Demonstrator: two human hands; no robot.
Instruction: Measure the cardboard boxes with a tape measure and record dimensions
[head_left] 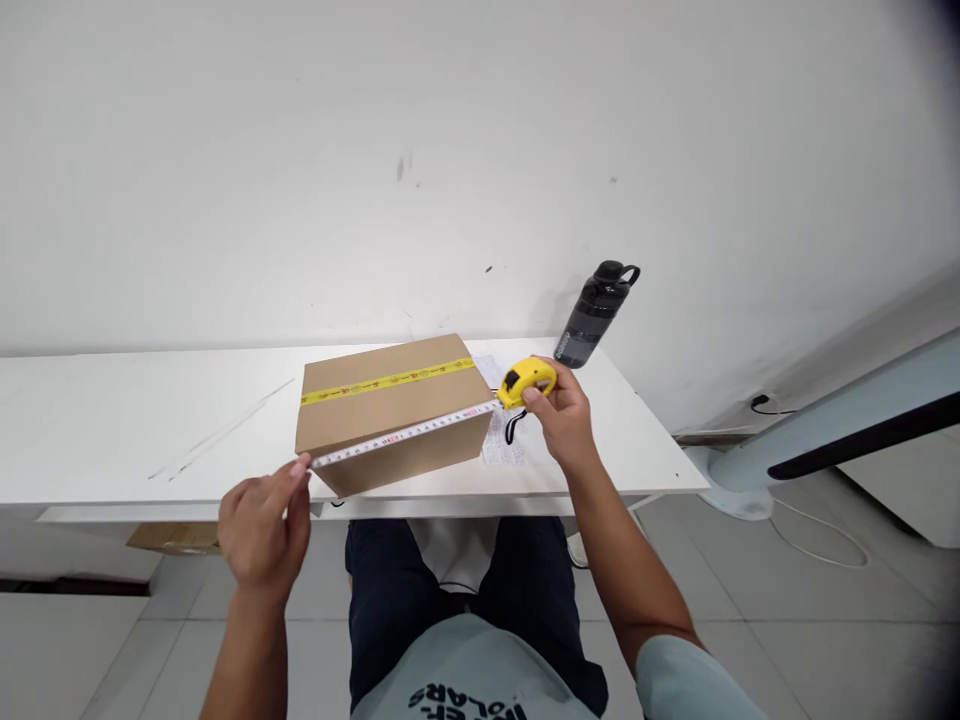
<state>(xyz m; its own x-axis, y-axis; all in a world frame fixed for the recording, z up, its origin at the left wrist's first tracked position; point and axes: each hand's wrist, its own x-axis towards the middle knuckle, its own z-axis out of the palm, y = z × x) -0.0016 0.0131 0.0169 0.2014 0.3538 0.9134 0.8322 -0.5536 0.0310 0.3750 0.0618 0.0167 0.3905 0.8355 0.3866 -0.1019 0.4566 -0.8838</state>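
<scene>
A brown cardboard box (390, 400) with yellow printed tape across its top sits on the white table. My right hand (564, 415) grips a yellow tape measure (527, 382) just off the box's right end, its black wrist strap (513, 428) dangling below. From the case the white blade (405, 433) runs out along the box's near top edge. My left hand (266, 515) pinches the blade's free end at the box's near left corner.
A dark water bottle (596, 315) stands near the wall, behind my right hand. Printed paper (504, 440) lies partly under the box. The white table's (637, 450) right edge is near a pale upright appliance (847, 410). Another carton (176, 537) shows below the tabletop at left.
</scene>
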